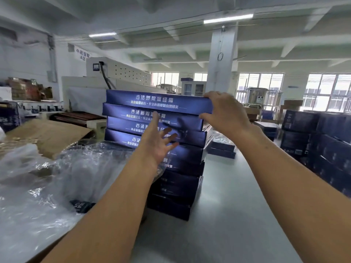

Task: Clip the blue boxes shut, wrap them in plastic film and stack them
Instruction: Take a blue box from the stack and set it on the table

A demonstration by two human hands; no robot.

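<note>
A tall stack of flat blue boxes point(176, 168) with white lettering stands on the grey table point(237, 215) in front of me. My right hand point(226, 112) grips the right end of the top blue box point(157, 101), fingers over its upper edge and thumb below. My left hand point(158, 141) is blurred, with fingers spread, in front of the middle boxes of the stack; I cannot tell whether it touches them. Crumpled clear plastic film point(43, 183) lies to the left of the stack.
Flat cardboard point(47, 135) lies at the left behind the film. More dark blue boxes point(322, 141) are stacked at the right, and a few blue boxes point(222, 147) lie behind the stack. A white machine point(114, 76) and a pillar point(222, 59) stand farther back.
</note>
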